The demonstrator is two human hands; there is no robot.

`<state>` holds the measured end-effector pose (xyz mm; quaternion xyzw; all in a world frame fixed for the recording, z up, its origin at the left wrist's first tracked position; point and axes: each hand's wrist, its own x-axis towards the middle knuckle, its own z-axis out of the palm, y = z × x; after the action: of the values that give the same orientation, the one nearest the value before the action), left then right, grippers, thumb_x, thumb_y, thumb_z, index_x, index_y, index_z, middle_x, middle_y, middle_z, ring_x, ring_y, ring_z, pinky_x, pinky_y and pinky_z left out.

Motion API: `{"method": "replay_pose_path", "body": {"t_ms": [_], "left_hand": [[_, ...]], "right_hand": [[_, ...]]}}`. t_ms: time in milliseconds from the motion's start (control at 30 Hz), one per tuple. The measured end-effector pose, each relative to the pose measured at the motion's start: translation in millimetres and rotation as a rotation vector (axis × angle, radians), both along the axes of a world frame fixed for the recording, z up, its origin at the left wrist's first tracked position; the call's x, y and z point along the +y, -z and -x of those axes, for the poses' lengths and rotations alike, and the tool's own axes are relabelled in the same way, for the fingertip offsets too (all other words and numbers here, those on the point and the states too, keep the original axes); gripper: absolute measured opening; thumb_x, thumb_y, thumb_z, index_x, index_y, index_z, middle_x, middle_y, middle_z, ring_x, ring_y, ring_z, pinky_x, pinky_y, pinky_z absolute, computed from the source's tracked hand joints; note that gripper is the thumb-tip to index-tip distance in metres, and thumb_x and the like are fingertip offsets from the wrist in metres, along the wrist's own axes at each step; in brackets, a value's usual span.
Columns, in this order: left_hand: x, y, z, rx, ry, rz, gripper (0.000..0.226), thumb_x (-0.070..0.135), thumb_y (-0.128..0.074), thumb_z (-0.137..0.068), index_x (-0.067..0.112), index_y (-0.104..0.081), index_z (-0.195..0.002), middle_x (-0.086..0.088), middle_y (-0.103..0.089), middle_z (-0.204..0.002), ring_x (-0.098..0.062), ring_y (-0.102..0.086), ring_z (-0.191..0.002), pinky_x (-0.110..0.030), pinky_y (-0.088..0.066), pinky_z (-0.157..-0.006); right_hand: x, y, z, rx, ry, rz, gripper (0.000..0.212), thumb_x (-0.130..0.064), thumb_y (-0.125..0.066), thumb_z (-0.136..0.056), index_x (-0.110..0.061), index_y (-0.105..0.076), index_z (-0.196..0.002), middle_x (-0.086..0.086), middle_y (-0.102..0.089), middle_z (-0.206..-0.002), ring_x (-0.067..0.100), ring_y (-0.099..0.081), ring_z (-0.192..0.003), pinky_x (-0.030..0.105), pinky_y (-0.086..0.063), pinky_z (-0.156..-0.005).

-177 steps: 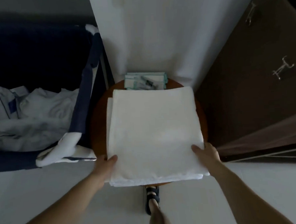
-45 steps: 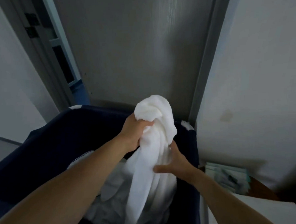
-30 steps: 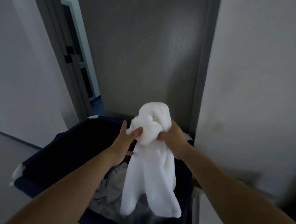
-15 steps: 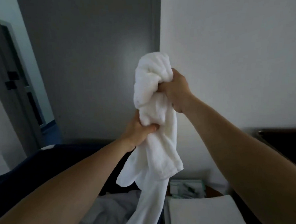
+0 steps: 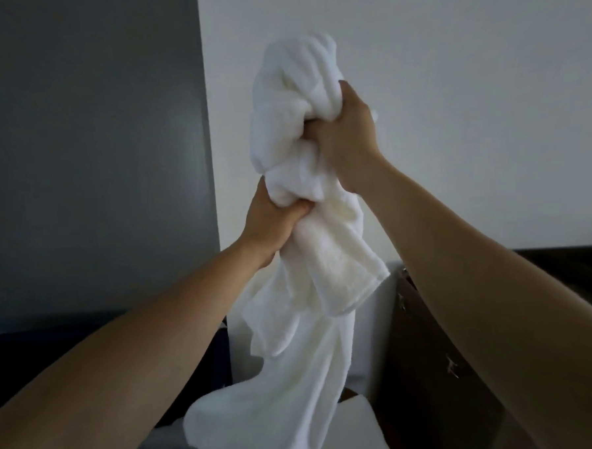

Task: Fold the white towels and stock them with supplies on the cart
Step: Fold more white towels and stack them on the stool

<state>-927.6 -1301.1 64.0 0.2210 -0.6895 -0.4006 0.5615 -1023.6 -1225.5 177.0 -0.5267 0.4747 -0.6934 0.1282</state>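
Low and just right of the white towel's point(image 5: 312, 292) hanging tail lies a folded stack point(image 5: 363, 430), so some folding is judged done. Left hand point(image 5: 274, 222) is fisted round the towel mid-length. Right hand point(image 5: 346, 136) is fisted just above, under its bunched top. The towel is held high and crumpled; spreading, folding and stocking remain. A pale wall point(image 5: 451, 78) stands behind it.

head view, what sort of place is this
Probably a hotel or guest-room entry during housekeeping: the left hand and right hand grip a bunched white towel, folded white linen lies below it, and a dark wooden cabinet with metal handles stands on the right.
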Motion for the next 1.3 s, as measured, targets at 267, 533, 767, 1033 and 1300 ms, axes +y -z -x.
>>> {"method": "replay_pose_path", "body": {"t_ms": [267,533,767,1033,1300], "left_hand": [[15,139,22,-0.596,0.013,-0.195,0.071,0.039,-0.084,-0.075,0.041,-0.042,-0.131,0.025,-0.063,-0.113,0.007,-0.060,-0.101,-0.023,-0.048,-0.085],[45,231,13,-0.829,-0.006,-0.558,0.038,0.036,-0.079,-0.081,0.020,-0.067,-0.114,0.007,-0.071,-0.106,-0.011,-0.068,-0.095,-0.024,-0.055,-0.080],[49,233,19,-0.529,-0.132,-0.860,0.027,0.031,-0.071,-0.090,0.009,-0.069,-0.106,-0.009,-0.071,-0.107,-0.025,-0.069,-0.097,-0.040,-0.056,-0.089],[49,211,35,-0.440,0.010,-1.052,0.027,0.025,-0.064,-0.095,0.005,-0.067,-0.112,-0.013,-0.072,-0.107,-0.028,-0.068,-0.099,-0.038,-0.056,-0.083],[58,198,24,-0.443,0.110,-0.719,0.030,0.030,-0.049,-0.100,0.016,-0.070,-0.115,-0.004,-0.069,-0.114,-0.023,-0.063,-0.109,-0.038,-0.049,-0.097]], "right_hand": [[-3,161,106,0.068,-0.047,-0.368,0.036,-0.023,-0.074,-0.071,-0.024,-0.061,-0.105,-0.002,-0.071,-0.096,0.017,-0.068,-0.091,0.047,-0.057,-0.085],[-11,330,144,0.124,-0.053,-0.717,0.030,-0.045,-0.074,-0.081,-0.025,-0.063,-0.100,-0.001,-0.069,-0.096,0.021,-0.067,-0.094,0.041,-0.055,-0.079],[31,404,133,0.418,-0.161,-0.869,0.077,-0.047,-0.070,-0.084,-0.031,-0.031,-0.149,-0.001,-0.038,-0.148,0.020,-0.046,-0.127,0.044,-0.043,-0.106],[75,384,108,0.705,-0.248,-0.133,0.043,-0.038,-0.078,-0.080,-0.032,-0.066,-0.121,0.005,-0.036,-0.153,0.033,-0.031,-0.142,0.044,-0.037,-0.109],[14,305,109,0.425,0.001,-0.644,0.030,-0.027,-0.063,-0.088,-0.021,-0.046,-0.064,-0.001,-0.057,-0.065,0.029,-0.054,-0.069,0.034,-0.035,-0.056]]}}
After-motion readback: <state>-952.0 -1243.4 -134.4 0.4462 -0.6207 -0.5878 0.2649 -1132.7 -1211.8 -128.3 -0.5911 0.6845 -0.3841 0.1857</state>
